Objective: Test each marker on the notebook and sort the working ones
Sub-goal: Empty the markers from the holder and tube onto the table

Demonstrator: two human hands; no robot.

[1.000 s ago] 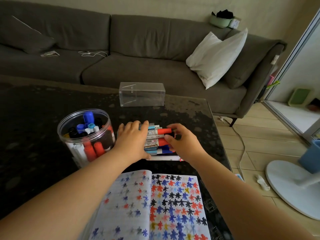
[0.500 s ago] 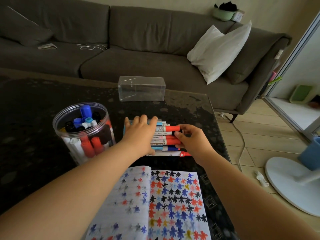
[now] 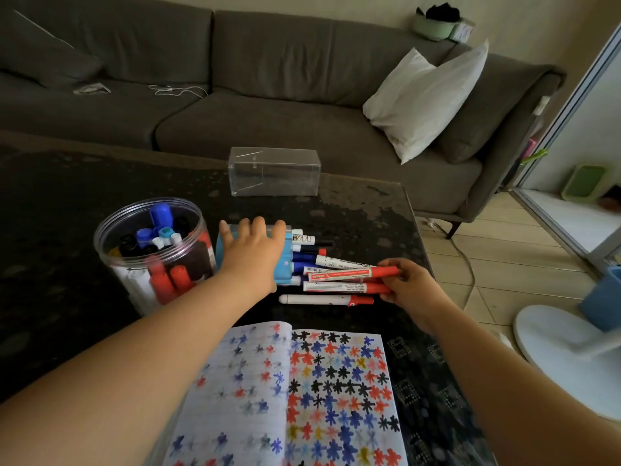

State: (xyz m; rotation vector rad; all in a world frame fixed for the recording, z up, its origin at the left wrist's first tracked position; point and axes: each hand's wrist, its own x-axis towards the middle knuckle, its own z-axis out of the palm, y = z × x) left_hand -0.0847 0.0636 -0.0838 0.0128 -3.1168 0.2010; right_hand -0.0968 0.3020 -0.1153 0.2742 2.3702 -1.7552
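One red marker (image 3: 353, 273), pinched at its cap end by my right hand (image 3: 408, 286), atop the marker pile (image 3: 322, 267). My left hand (image 3: 253, 252) lies flat, fingers spread, on the blue case (image 3: 284, 260) left of it.

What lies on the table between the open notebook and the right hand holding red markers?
In the head view, one white marker with a red cap lies on the dark table between the notebook and the right hand.

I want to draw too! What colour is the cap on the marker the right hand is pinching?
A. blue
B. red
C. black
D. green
B: the right hand pinches the capped end of a white-barrelled marker with a red cap, lifted slightly above the pile on the dark table.
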